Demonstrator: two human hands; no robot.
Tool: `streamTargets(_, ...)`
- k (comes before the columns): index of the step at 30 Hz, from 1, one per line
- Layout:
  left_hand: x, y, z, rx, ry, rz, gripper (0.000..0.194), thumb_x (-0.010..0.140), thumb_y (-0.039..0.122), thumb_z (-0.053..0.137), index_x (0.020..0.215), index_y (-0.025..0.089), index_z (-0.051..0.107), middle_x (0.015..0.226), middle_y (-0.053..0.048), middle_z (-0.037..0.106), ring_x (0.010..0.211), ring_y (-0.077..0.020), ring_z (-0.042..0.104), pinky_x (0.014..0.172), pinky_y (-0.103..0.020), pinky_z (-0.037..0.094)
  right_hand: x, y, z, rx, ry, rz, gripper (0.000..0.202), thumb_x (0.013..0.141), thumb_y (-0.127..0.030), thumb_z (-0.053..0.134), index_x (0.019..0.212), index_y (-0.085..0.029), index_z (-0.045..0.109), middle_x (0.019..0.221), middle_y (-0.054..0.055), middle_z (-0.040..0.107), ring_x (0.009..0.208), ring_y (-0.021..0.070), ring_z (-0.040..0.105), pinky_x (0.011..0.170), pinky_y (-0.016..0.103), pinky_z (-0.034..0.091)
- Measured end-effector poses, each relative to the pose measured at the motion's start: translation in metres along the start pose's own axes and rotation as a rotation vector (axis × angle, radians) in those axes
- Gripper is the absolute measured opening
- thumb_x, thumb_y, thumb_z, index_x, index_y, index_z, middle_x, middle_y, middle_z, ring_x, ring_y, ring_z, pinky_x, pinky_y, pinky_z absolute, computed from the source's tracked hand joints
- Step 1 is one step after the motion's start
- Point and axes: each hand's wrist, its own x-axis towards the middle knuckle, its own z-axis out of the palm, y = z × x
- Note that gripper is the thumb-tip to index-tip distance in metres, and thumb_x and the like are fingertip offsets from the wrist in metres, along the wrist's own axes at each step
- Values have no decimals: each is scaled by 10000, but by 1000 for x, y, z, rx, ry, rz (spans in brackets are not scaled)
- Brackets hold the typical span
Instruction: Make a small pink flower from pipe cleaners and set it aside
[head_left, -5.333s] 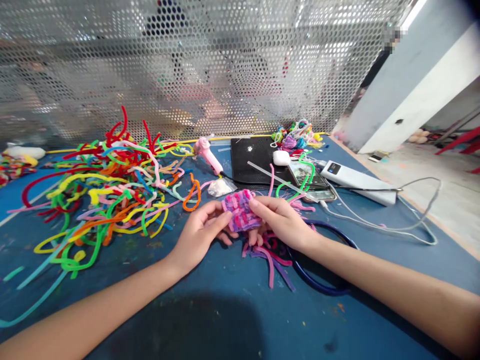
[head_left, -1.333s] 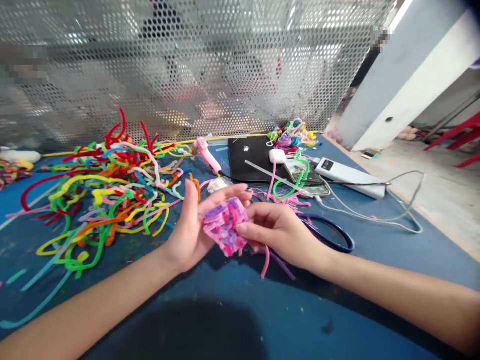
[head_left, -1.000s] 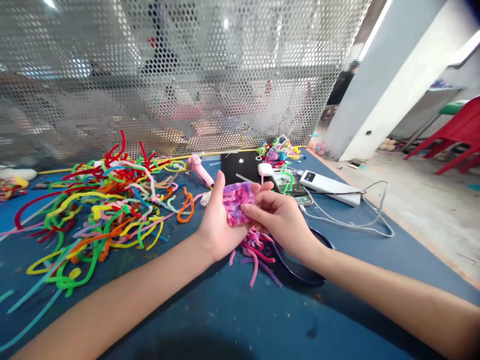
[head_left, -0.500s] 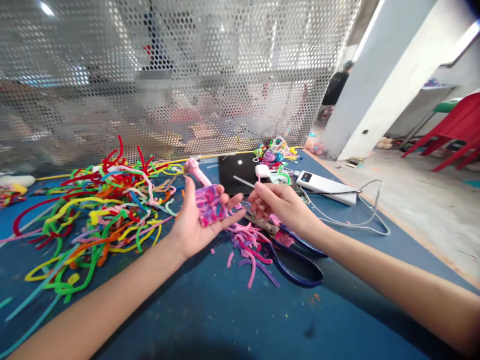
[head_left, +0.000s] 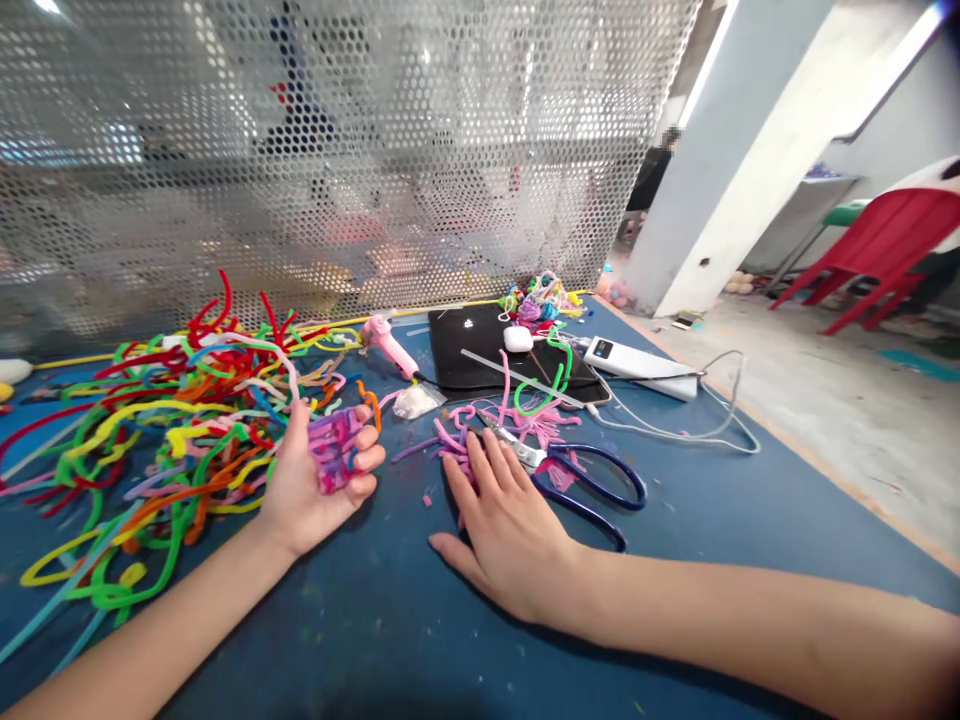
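Left hand (head_left: 289, 505) clasping pink-purple woven fuzzy square (head_left: 331, 450) | right hand (head_left: 517, 535) now spreading open over pink fuzzy strips (head_left: 450, 437) | two-handed handling apparently pausing

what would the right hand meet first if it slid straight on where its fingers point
Most likely the pink and purple strips right at the fingertips of the right hand; whether it touches them or hovers just above is hard to tell.
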Motion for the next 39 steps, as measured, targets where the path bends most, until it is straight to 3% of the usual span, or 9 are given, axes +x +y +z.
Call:
streamTargets(5,-6,-9,7,89,-45,10,480,963,476,196,1216,285,556,949,-84,686,723,-215,682,494,-334,573,24,-13,14,99,62,-50,719,916,-479,421,1419,26,328,1495,321,178,1405,426,72,1125,572,177)
streamTargets(9,-10,-12,12,26,-53,66,600,931,551,132,1060,246,633,845,-77,673,650,-183,654,425,-251,521,59,-21,20,413,154,-129,592,890,-287,507,1376,19,367,1472,311,276,1400,395,204,1119,576,197)
streamTargets(11,-12,-10,15,-15,-68,69,675,910,584,88,926,200,642,778,-73,642,588,-156,625,385,-206,485,75,-19,19,607,164,-154,423,834,-124,510,1250,-48,493,1331,228,515,1287,310,448,1070,476,359)
streamTargets(13,-14,-9,16,-34,-113,50,662,919,565,88,831,176,616,729,-52,605,522,-117,586,360,-164,451,83,-14,16,667,214,-136,386,884,-116,412,1268,-100,448,1320,164,533,1252,220,489,1050,390,401)
streamTargets(19,-15,-21,15,63,-180,-90,384,921,453,416,831,147,629,603,12,566,381,-44,477,337,-112,397,55,6,6,866,431,-159,209,871,-152,457,1071,-168,515,1089,88,603,1040,177,576,929,351,472)
streamTargets(22,-8,-32,21,45,-172,-123,449,925,485,372,841,138,643,591,9,578,365,-40,469,324,-105,371,43,17,-1,898,460,-131,136,883,-161,452,989,-173,537,987,64,597,921,158,585,830,313,493)
streamTargets(28,18,-43,46,21,-149,-246,655,915,606,205,1004,126,642,858,-127,695,727,-240,696,562,-357,569,41,43,-16,930,555,-78,111,929,-217,434,978,-185,528,920,31,574,776,128,583,723,277,480)
streamTargets(34,48,-56,51,30,-99,-289,360,948,404,408,981,133,642,756,-82,665,526,-133,623,357,-161,393,38,61,-12,813,595,-111,108,938,-222,430,934,-191,533,918,40,561,833,154,562,765,302,464)
streamTargets(39,55,-62,43,10,-51,-243,374,944,421,411,903,127,639,698,-52,653,494,-108,603,352,-149,407,39,61,-12,773,592,-104,75,932,-195,453,935,-186,527,907,35,560,839,148,539,760,288,445)
